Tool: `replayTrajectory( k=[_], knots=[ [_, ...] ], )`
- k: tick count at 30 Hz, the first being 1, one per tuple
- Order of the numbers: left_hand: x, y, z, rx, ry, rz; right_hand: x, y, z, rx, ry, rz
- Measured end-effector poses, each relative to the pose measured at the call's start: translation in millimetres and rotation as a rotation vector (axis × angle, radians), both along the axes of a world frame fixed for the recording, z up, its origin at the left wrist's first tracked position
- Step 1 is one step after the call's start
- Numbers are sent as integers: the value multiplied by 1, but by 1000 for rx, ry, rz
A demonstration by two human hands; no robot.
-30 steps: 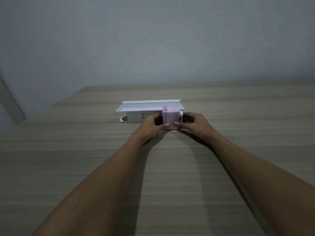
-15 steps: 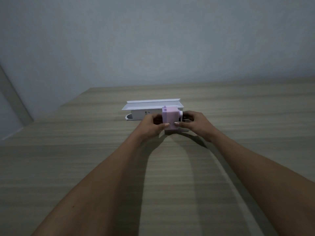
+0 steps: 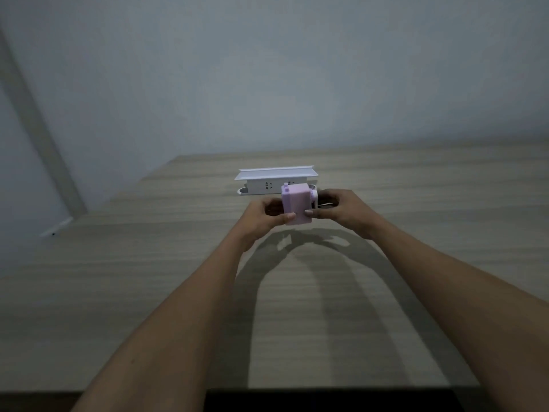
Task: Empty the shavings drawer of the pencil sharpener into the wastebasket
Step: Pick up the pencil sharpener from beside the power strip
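A pale grey wall point(image 3: 267, 69) is filling the upper half of the view, and below it a wood-grain surface point(image 3: 118, 292) is stretching toward the camera. Two bare forearms are reaching forward over the surface and throwing a curved shadow on it. Near the far edge a white power strip point(image 3: 264, 185) with a flat white tray on top is lying on the surface. Just in front of it, the lilac pencil sharpener point(image 3: 295, 208) is being held up off the surface, its shadow showing beneath. The left hand point(image 3: 263, 217) is closing around the sharpener's left side with the thumb on the near face, and the right hand point(image 3: 341, 212) is gripping its right side, beside the white crank point(image 3: 315, 195). The shavings drawer cannot be made out separately.
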State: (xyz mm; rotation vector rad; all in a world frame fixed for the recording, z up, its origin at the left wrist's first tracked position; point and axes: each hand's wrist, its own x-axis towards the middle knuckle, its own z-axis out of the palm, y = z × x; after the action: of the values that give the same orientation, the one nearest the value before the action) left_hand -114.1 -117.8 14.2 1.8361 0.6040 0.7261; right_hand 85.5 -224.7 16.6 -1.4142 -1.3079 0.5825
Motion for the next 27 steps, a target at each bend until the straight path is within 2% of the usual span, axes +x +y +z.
replayTrajectory(
  k=[14,27],
  knots=[
    [-50,-75,-41,18,39,-17,-52,-81,-47,-15,41,12],
    [-49,-69,-52,55,5,-17,-46,-78,-52,-77,23,50]
  ],
)
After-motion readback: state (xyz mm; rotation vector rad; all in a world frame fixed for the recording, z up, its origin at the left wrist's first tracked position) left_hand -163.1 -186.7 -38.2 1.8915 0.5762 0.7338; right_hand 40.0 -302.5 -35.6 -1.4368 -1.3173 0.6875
